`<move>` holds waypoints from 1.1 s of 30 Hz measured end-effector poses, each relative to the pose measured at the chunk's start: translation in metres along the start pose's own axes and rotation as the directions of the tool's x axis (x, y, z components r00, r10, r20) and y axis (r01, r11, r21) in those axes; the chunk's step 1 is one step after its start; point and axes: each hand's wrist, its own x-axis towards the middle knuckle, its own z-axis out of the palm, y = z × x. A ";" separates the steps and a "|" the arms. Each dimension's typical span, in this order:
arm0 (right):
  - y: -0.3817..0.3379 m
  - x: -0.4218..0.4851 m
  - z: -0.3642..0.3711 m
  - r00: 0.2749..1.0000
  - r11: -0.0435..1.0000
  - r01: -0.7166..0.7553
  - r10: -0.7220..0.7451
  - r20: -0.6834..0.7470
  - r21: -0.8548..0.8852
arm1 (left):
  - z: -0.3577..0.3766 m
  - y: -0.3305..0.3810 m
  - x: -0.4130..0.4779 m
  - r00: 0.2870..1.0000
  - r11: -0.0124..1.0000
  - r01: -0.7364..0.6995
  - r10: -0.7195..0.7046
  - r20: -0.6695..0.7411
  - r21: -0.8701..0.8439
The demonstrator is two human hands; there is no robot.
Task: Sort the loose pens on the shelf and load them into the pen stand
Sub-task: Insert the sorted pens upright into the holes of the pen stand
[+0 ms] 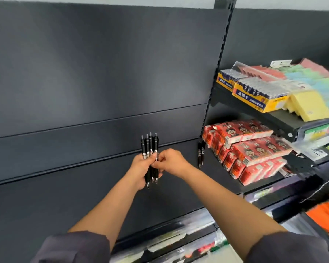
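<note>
My left hand (141, 170) grips a bunch of several black click pens (150, 147), held upright with their silver tips pointing down. My right hand (171, 161) pinches the bunch from the right, at the pens' middle. Both hands are raised in front of the dark back panel (84, 73) of the shelving unit. A few more black pens (200, 153) stand or hang at the left edge of the shelf to the right, beside the red packets. No pen stand is in view.
To the right, shelves hold red snack packets (247, 147), yellow battery boxes (254, 95), and pastel sticky-note pads (310, 103). Orange items (325, 215) lie at the lower right. A blurred lower shelf (179, 242) with goods runs beneath my arms.
</note>
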 end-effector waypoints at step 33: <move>-0.360 -0.153 0.398 0.858 0.792 -0.033 -0.290 0.424 0.609 | -0.432 -0.022 -0.393 0.728 0.936 -0.318 0.343 -0.594 0.152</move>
